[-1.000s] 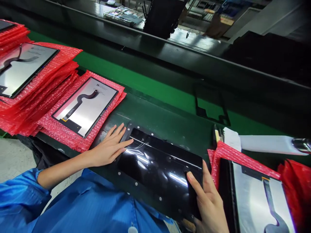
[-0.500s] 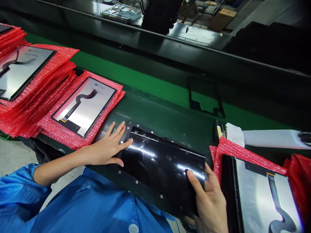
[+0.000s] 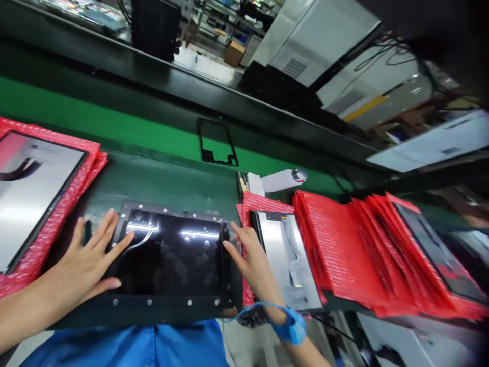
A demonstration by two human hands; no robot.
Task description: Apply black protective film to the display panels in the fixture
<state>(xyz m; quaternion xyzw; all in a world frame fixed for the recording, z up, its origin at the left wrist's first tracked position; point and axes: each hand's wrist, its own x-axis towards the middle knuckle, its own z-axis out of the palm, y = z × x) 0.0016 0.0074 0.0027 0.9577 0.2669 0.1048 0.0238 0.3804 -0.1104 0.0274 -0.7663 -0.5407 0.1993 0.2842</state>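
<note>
A glossy black display panel [image 3: 173,255] lies flat inside a dark frame plate [image 3: 153,302] dotted with round silver spots. My left hand [image 3: 89,260] rests spread over the plate's left edge, its index fingertip reaching the panel's left side. At the right end, my right hand [image 3: 252,257] has its fingers apart, thumb and fingertips by the plate's right border; whether they touch it I cannot tell. A blue wrist strap [image 3: 292,326] circles my right wrist. Just right of that hand lies a silver-backed display [image 3: 277,255] with a ribbon cable.
Another silver-backed display [image 3: 42,178] lies on red bubble wrap [image 3: 86,173] at left. Red bubble-wrap sleeves [image 3: 344,244] line the right side. Behind the work spot are a thin black frame [image 3: 217,142] and a white roll-like object [image 3: 280,180]. A dark ledge runs along the back.
My right hand has let go of the display panel's right end, which now lies flat in the plate. My left hand stays on the left edge. The view has swung right.
</note>
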